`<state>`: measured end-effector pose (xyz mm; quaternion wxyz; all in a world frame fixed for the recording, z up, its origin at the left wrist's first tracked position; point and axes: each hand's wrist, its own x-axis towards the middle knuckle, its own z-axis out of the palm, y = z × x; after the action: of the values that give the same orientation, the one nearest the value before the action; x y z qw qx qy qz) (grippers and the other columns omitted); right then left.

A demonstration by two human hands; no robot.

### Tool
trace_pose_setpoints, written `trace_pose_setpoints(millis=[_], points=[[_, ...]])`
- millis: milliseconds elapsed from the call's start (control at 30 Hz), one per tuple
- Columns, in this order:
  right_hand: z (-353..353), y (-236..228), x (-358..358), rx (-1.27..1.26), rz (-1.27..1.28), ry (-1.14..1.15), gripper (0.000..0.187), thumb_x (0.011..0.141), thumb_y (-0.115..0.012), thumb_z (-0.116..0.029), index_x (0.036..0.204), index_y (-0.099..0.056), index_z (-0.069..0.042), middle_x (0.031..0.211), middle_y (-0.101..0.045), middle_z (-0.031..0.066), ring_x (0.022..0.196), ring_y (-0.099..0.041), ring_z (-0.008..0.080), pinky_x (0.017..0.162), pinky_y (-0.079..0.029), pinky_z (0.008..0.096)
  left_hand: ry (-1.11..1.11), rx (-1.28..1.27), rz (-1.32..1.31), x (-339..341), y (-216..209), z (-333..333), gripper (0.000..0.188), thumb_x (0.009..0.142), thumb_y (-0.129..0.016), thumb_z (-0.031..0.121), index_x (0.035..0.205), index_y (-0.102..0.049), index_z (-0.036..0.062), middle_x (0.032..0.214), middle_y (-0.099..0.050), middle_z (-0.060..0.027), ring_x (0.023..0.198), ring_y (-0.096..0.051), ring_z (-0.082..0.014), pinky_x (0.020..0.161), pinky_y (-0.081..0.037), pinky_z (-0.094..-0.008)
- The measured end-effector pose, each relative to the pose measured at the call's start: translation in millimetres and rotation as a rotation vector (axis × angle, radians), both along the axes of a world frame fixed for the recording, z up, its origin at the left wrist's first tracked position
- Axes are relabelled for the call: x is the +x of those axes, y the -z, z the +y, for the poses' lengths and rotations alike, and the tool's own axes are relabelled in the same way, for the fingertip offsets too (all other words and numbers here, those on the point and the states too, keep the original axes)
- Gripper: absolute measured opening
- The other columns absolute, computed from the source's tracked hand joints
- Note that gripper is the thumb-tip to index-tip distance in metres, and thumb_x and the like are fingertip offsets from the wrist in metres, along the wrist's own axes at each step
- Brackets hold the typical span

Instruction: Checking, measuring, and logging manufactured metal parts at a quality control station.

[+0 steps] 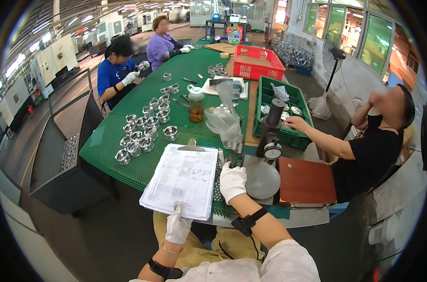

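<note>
My left hand (178, 226), in a white glove, pinches the lower edge of a clipboard with a stack of printed forms (178, 181), thumb on top. The board's metal clip (191, 146) is at its far end. Right of the board, my gloved right hand (232, 182) is at the table with its fingers curled by small dark tools (235, 160); what they hold, if anything, is hidden. Close by on the right stands a dial gauge (272, 151) on a stand over a round grey plate (260, 177). Several shiny metal ring-shaped parts (149, 130) stand left of the board.
On the green mat (103, 149) are a jar of amber drink (196, 105) and plastic bags (223, 123). Green (295, 137) and red (260, 61) crates line the right side, near a reddish-brown box (306, 181). A seated person (364, 141) reaches into the green crate; two people work at far left.
</note>
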<state>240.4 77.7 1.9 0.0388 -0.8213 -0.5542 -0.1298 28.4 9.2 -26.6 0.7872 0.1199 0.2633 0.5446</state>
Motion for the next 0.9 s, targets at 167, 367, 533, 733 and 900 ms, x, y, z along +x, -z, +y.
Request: trace_pose_setpoints(millis=[167, 367, 533, 733, 900], points=[[-16.6, -63.0, 2.2, 0.033, 0.172, -0.057, 0.032, 0.077, -0.060, -0.024, 0.102, -0.058, -0.003, 0.075, -0.068, 0.0131, 0.074, -0.068, 0.0296, 0.071, -0.047, 0.0419, 0.085, -0.033, 0.102, 17.7, 0.4, -4.5, 0.040, 0.098, -0.051, 0.018, 0.134, -0.037, 0.0053, 0.132, -0.050, -0.0111, 0.120, -0.054, -0.0274, 0.101, -0.048, -0.0478], [-32.8, -74.5, -19.8, 0.071, 0.611, -0.294, 0.034, 0.084, -0.057, -0.032, 0.104, -0.061, -0.004, 0.084, -0.068, 0.0189, 0.080, -0.067, 0.0353, 0.074, -0.052, 0.0456, 0.421, -0.052, 0.234, 14.8, 61.6, -15.7, 0.044, 0.098, -0.052, 0.020, 0.137, -0.037, 0.0043, 0.131, -0.050, -0.0106, 0.113, -0.055, -0.0231, 0.093, -0.048, -0.0363], [-31.9, -42.8, -26.8, 0.054, 1.315, -0.203, 0.036, 0.085, -0.062, -0.031, 0.101, -0.065, 0.001, 0.081, -0.067, 0.0189, 0.073, -0.067, 0.0252, 0.068, -0.051, 0.0345, 1.016, 0.019, 0.670, 9.8, -21.5, -5.8, 0.037, 0.094, -0.060, 0.032, 0.109, -0.059, -0.0011, 0.095, -0.069, -0.0126, 0.079, -0.068, -0.0177, 0.073, -0.055, -0.0285], [0.8, 9.9, -49.2, 0.492, 1.346, -0.282, 0.029, 0.091, -0.062, -0.024, 0.104, -0.066, 0.001, 0.084, -0.067, 0.0138, 0.076, -0.062, 0.0201, 0.070, -0.049, 0.0315, 0.494, 0.346, 0.920, 6.3, -42.2, 89.9, 0.032, 0.095, -0.056, 0.029, 0.098, -0.060, -0.0024, 0.075, -0.067, -0.0108, 0.062, -0.066, -0.0181, 0.057, -0.054, -0.0293], [9.8, -5.4, -76.6, 0.460, 1.584, -0.278, 0.036, 0.095, -0.057, -0.032, 0.110, -0.062, 0.000, 0.090, -0.067, 0.0167, 0.083, -0.063, 0.0216, 0.074, -0.049, 0.0325, 0.077, 0.919, 1.775, 18.8, 9.9, 182.3, 0.019, 0.089, -0.059, 0.016, 0.097, -0.063, 0.0000, 0.075, -0.066, -0.0100, 0.063, -0.063, -0.0201, 0.057, -0.050, -0.0341]])
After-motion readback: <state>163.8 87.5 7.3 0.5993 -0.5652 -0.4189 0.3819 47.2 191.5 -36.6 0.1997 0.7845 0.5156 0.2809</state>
